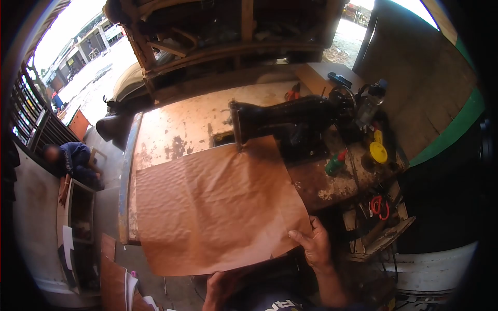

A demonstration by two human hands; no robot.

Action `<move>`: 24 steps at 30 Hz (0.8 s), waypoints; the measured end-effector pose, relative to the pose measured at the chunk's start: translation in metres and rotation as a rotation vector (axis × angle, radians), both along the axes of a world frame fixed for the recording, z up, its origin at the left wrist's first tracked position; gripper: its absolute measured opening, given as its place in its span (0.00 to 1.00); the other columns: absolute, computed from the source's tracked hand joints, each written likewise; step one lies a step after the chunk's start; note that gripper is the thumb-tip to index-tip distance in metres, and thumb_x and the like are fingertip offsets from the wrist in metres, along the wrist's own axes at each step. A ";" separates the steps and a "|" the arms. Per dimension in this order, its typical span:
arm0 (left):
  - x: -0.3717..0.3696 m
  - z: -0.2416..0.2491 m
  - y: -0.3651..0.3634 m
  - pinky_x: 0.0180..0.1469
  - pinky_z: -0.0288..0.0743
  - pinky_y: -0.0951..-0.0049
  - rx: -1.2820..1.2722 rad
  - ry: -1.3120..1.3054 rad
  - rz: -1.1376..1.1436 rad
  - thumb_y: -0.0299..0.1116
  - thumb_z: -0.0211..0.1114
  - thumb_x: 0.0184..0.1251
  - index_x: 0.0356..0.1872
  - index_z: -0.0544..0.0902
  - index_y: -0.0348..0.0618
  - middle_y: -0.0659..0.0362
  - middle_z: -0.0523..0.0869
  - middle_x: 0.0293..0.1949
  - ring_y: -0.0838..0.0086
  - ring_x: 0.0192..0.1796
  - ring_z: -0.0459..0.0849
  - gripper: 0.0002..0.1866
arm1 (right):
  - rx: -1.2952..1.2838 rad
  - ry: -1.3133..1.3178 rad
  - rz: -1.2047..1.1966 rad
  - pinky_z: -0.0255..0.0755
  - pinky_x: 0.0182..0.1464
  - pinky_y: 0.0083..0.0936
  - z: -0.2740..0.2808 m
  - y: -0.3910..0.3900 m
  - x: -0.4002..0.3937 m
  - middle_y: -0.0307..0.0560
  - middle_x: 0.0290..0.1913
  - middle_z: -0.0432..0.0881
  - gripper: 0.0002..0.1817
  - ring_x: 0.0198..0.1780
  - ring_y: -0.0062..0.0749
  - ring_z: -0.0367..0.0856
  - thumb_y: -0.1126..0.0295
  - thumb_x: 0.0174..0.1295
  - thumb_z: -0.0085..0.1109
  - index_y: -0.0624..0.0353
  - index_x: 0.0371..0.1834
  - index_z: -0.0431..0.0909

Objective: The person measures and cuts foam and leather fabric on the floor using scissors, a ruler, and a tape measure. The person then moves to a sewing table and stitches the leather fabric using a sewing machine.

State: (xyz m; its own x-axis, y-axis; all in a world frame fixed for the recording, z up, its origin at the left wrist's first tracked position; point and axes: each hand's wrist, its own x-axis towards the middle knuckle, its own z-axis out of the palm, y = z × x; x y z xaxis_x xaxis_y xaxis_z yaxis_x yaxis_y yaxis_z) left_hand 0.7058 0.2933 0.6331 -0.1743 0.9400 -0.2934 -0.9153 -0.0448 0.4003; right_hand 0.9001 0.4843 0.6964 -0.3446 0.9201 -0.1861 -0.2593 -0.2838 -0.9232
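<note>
A wide brown leather-like sheet [218,212] lies over the table's front, its upper edge under the needle end of a black sewing machine [285,116]. My right hand [314,243] pinches the sheet's right edge, thumb on top and fingers beneath. At the front edge, my left hand [214,286] grips the sheet from below; most of its fingers are hidden under it. The sheet overhangs the table toward my body. Wrinkles run across its surface.
The worn sewing table [166,137] carries a green bottle [336,163] with a red cap and a yellow round item [378,152]. Orange-handled scissors [380,207] hang at the right. More brown sheets [114,285] lie lower left. Another person [78,160] crouches at the far left.
</note>
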 end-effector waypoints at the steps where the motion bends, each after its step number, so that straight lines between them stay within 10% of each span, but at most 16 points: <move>1: -0.002 -0.009 -0.003 0.72 0.68 0.35 -0.119 0.069 0.034 0.39 0.67 0.65 0.64 0.78 0.38 0.49 0.84 0.60 0.50 0.66 0.80 0.27 | -0.004 -0.025 -0.005 0.78 0.56 0.21 -0.004 -0.002 0.003 0.43 0.49 0.84 0.21 0.49 0.20 0.84 0.78 0.65 0.70 0.64 0.57 0.72; 17: -0.030 0.018 -0.036 0.62 0.76 0.31 -0.200 0.158 0.358 0.47 0.61 0.75 0.67 0.76 0.43 0.50 0.87 0.57 0.52 0.58 0.86 0.26 | 0.022 -0.445 0.257 0.81 0.41 0.24 -0.020 0.014 0.040 0.48 0.35 0.89 0.33 0.37 0.25 0.88 0.69 0.65 0.73 0.69 0.69 0.67; 24: -0.046 0.029 -0.050 0.38 0.87 0.63 -0.505 0.432 0.451 0.44 0.59 0.80 0.56 0.79 0.40 0.53 0.87 0.45 0.61 0.42 0.90 0.18 | 0.065 -0.765 0.512 0.82 0.41 0.25 0.014 0.031 0.042 0.47 0.34 0.90 0.32 0.38 0.25 0.89 0.66 0.60 0.76 0.64 0.66 0.73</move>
